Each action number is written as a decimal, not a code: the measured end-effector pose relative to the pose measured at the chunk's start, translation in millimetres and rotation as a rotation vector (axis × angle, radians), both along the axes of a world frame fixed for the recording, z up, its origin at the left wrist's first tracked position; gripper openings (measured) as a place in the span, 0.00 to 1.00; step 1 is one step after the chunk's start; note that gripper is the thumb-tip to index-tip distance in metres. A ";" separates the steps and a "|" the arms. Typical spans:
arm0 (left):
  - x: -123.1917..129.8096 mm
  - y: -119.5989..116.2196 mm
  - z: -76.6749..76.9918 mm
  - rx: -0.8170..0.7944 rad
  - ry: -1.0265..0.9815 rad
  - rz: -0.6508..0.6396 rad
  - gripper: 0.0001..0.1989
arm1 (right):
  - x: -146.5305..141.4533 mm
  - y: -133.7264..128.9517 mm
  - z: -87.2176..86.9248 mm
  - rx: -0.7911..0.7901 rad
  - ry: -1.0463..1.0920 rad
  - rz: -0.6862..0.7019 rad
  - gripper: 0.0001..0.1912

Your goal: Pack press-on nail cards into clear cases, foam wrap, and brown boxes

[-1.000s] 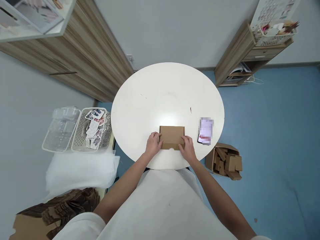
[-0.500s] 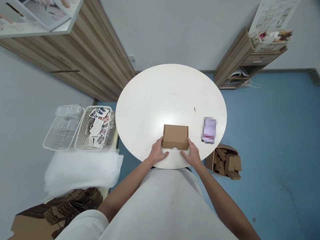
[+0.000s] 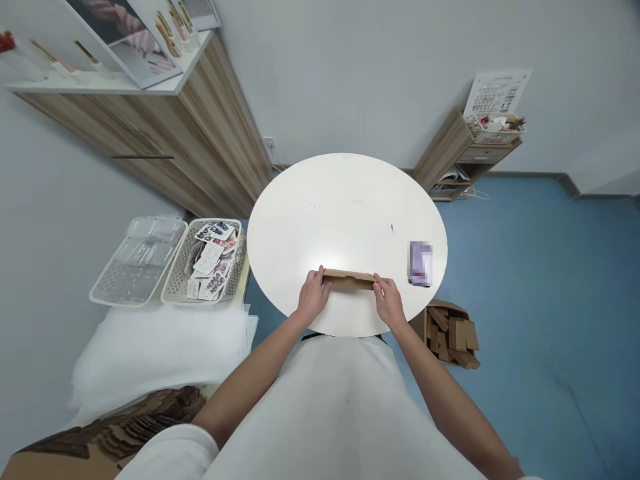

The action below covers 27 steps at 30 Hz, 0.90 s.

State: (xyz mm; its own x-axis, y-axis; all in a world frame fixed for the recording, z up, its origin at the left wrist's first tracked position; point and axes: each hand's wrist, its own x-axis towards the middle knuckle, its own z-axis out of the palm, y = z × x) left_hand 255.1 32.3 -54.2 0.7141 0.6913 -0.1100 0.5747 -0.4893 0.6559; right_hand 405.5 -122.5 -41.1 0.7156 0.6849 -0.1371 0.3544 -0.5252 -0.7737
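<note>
Cardboard box (image 3: 349, 281) runs lengthwise parallel to the near edge of the table (image 3: 295, 227), left hand (image 3: 312, 297) and right hand (image 3: 389, 302) pinching its ends; print on cards (image 3: 209, 259) illegibly small.

- Left hand (image 3: 312, 297), just below the frame's centre: fingers bent in a grip, thumb toward the right.
- Right hand (image 3: 390, 305), slightly farther right: fingers curled in a grip, pointing up-left.
- Left forearm (image 3: 255, 377) rises from lower left; right forearm (image 3: 443, 390), from lower right.
</note>
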 end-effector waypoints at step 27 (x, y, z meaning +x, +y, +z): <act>4.9 41.9 0.8 -0.444 0.008 -0.010 0.24 | 19.3 13.8 -7.5 0.083 0.499 -0.179 0.26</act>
